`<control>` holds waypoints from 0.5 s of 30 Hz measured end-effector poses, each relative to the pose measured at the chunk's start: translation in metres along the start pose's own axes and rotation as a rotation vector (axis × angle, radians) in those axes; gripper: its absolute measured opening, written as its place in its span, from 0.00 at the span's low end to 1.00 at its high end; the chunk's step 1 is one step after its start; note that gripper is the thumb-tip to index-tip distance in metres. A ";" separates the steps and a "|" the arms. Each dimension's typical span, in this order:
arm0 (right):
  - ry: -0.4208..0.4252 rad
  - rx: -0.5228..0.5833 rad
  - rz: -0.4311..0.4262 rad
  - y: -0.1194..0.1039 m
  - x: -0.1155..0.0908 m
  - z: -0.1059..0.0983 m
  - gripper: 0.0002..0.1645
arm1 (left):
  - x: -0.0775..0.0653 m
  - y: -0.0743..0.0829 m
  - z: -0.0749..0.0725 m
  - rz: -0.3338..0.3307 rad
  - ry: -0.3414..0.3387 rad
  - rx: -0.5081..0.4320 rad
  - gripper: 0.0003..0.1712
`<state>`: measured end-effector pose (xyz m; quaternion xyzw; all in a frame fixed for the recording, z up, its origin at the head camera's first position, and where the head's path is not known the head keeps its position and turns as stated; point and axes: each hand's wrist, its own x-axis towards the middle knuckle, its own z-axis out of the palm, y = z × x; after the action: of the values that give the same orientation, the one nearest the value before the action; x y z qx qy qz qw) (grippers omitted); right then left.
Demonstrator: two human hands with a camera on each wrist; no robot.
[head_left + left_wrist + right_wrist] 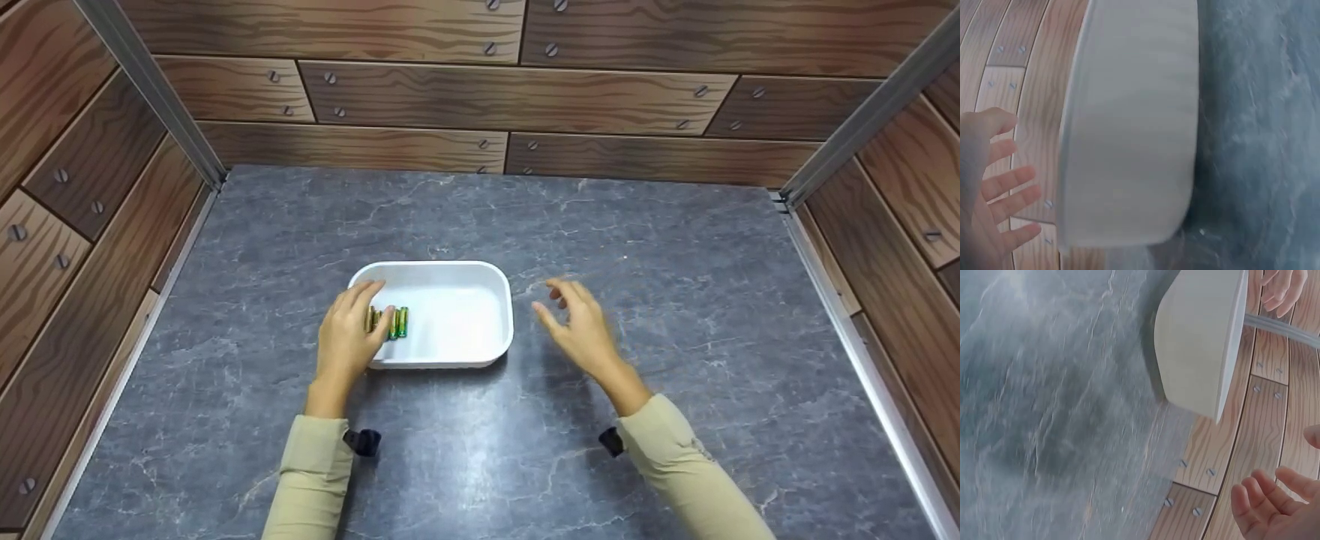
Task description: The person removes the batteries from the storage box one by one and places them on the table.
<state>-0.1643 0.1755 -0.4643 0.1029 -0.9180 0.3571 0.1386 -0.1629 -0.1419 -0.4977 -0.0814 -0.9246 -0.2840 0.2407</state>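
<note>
Behind the left grip [346, 330], green batteries [403, 322] lie partly hidden.

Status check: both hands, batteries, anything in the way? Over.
Left hand empty, at the white tray's left end. Right hand empty, apart from tray's right side. Green batteries inside, left part. Left hand partly blocks head view of them.

There are one white tray [459, 319], at least three batteries [403, 322], one left hand [349, 331] and one right hand [585, 330].

Free room right of batteries [403, 322]
</note>
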 end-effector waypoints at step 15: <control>-0.106 0.095 -0.095 -0.019 -0.009 0.032 0.18 | -0.012 -0.048 -0.003 -0.120 -0.023 -0.293 0.23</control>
<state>-0.1560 0.1406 -0.4776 0.1715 -0.9002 0.3871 0.1017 -0.1655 -0.1837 -0.5248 -0.0632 -0.8791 -0.4288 0.1983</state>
